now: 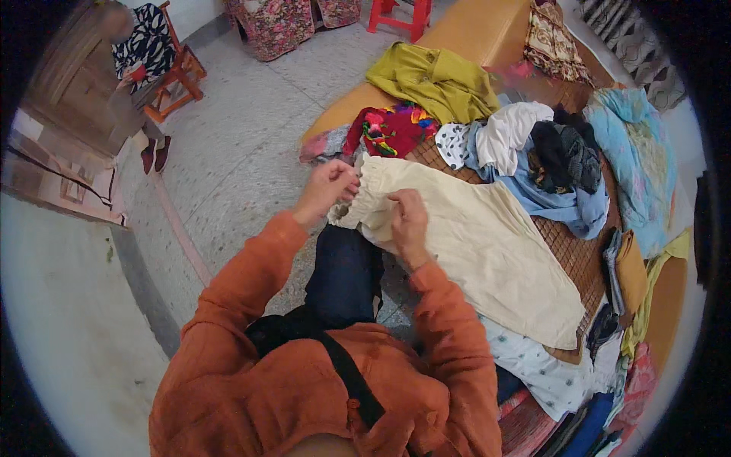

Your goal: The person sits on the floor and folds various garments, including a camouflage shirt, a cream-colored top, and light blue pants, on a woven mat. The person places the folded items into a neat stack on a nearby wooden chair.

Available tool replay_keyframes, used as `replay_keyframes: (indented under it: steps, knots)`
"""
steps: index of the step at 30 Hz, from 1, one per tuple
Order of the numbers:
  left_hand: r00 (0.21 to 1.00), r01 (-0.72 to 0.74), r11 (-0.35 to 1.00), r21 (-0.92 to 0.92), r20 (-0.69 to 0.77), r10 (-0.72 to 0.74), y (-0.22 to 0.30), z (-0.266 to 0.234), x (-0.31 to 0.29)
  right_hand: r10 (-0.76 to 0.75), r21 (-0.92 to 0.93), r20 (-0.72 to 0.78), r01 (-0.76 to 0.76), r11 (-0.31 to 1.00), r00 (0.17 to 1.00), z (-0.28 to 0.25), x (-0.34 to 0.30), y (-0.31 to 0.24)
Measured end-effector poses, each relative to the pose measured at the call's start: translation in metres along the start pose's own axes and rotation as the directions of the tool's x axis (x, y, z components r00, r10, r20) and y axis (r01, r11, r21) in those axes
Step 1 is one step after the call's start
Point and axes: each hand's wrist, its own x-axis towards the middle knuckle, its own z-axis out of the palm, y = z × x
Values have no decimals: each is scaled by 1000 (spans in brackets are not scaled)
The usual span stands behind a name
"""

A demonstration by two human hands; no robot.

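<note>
A pair of cream trousers with a gathered elastic waistband lies spread over the bed's near side, legs pointing to the lower right. At the waistband's left edge, my left hand has its fingers curled and pinched on the cloth. My right hand rests on the trousers just below the waistband, fingers bent and closed on the fabric. Both forearms are in orange sleeves. Part of the waistband's lower edge hangs over my dark-clad knee.
Behind the trousers lie an olive-green garment, a red floral cloth and a heap of white, black and blue clothes. Folded clothes are stacked at lower right. A person sits on a wooden chair at far left; a red stool stands behind.
</note>
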Motion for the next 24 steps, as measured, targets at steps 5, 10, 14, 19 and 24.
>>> replay_keyframes:
  steps: [5,10,14,19,24]
  knots:
    - [989,-75,872,484,-73,125,-70,-64,-6,0,-30,248,8,1000,969,-19,-6,-28]
    - [917,398,898,-186,118,-382,-86,-40,-32,18,-94,315,12,996,949,16,-33,-55]
    - [911,345,871,-350,350,-220,-57,-4,-42,65,-96,206,-46,994,976,25,-37,-67]
    - [932,203,959,-196,338,-128,-40,-2,-34,171,155,107,-187,970,979,-21,6,-40]
    - [844,-403,660,634,-21,536,-50,2,2,299,231,69,-307,923,952,-64,80,-48]
